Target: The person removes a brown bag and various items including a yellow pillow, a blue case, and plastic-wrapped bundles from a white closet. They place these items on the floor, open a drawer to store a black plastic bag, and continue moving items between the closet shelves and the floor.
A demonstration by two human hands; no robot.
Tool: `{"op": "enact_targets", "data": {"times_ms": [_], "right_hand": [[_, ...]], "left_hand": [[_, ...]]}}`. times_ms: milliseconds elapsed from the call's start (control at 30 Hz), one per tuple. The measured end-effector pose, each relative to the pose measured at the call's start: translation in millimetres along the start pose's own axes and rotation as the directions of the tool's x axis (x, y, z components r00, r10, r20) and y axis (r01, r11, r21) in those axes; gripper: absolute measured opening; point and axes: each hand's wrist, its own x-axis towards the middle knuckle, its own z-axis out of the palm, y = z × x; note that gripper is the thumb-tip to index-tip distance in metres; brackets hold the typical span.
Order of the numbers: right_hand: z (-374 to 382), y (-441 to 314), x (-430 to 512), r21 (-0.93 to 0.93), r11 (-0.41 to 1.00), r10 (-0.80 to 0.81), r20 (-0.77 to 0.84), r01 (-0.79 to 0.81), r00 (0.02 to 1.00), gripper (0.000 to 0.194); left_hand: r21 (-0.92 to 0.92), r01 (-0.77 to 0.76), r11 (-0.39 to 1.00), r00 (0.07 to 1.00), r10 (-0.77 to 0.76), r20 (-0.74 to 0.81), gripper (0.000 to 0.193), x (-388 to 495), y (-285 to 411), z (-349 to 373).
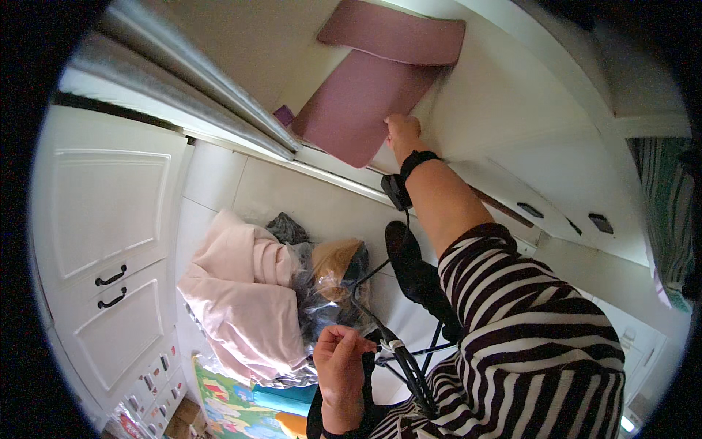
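Observation:
My right hand is closed on the near right edge of a mauve mat. The mat lies in a white wardrobe-like compartment. Across its far end runs a wide mauve strip; whether this is a fold or a second piece I cannot tell. A small purple piece shows by the mat's left edge. Lower down, my left hand is held in front of my body with its fingers curled in and nothing visible in them. Black cables, bound with a white tie, hang just right of it.
Metal sliding rails edge the compartment. On the tiled floor lie pale pink fabric and clear plastic bags, near my black-shod foot. A white cabinet with black handles stands left, a colourful patterned mat below.

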Motion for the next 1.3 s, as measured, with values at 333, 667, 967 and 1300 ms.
{"op": "enact_targets", "data": {"times_ms": [333, 667, 967, 1300], "right_hand": [[-8.0, -58.4, -89.8, 0.666, 0.741, 0.062, 0.059, -0.085, 0.996, 0.011], [8.6, -89.2, -147.2, 0.657, 0.488, -0.204, 0.726, -0.575, 0.657, 0.003], [43.1, -57.8, -194.4, 0.714, 0.693, -0.527, 0.405, 0.101, 0.747, 0.006], [112.3, -10.0, -125.0, 0.77, 0.554, -0.154, 0.469, -0.316, 0.87, 0.012]], "left_hand": [[-0.033, 0.019, 0.999, 0.999, -0.018, 0.048, 0.004, -2.7, -14.0, 7.3], [0.104, 0.086, 0.991, 0.996, -0.084, -0.022, 0.007, 3.4, -24.9, 11.5], [-0.153, 0.074, 0.985, 0.995, -0.064, 0.071, 0.01, 1.3, -24.9, 10.4], [-0.014, 0.092, 0.996, 0.994, -0.093, -0.057, 0.008, -2.7, -17.3, 0.9]]}}
